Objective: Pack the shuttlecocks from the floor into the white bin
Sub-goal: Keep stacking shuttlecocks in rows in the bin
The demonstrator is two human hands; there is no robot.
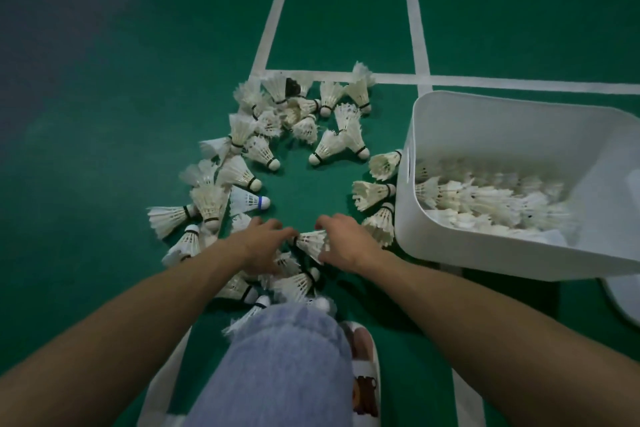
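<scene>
The loose shuttlecocks (239, 172) start at my left and curve in a ring over the green floor (301, 191). A blue-banded shuttlecock (247, 200) lies just beyond my left hand (259, 244). That hand hangs low over the near arc of the ring, fingers loosely curled, with the tips drawn toward the cork end of the middle shuttlecock (310, 242). Whether they pinch the cork or only touch it, I cannot tell.

The middle shuttlecock lies on its side between my two hands, cork to the left and feathers to the right. My right hand (346, 244) wraps its skirt, fingers over the top and thumb curled underneath.

I judge this step to be the pick-up, and feathers crush easily. So I should keep the right-hand grip light and let the cork take the load. Nesting corks into skirts would let me carry several at once rather than one per trip.

Further right, a few more shuttlecocks lie just beside the left wall of the white bin (485, 250), corks pointing at it; those are the cheapest to take next. The bin stands near my right arm and is already partly filled with packed shuttlecocks (485, 198). A short carry over its near rim should do, dropping cork-first so nothing bounces back onto the floor.
</scene>
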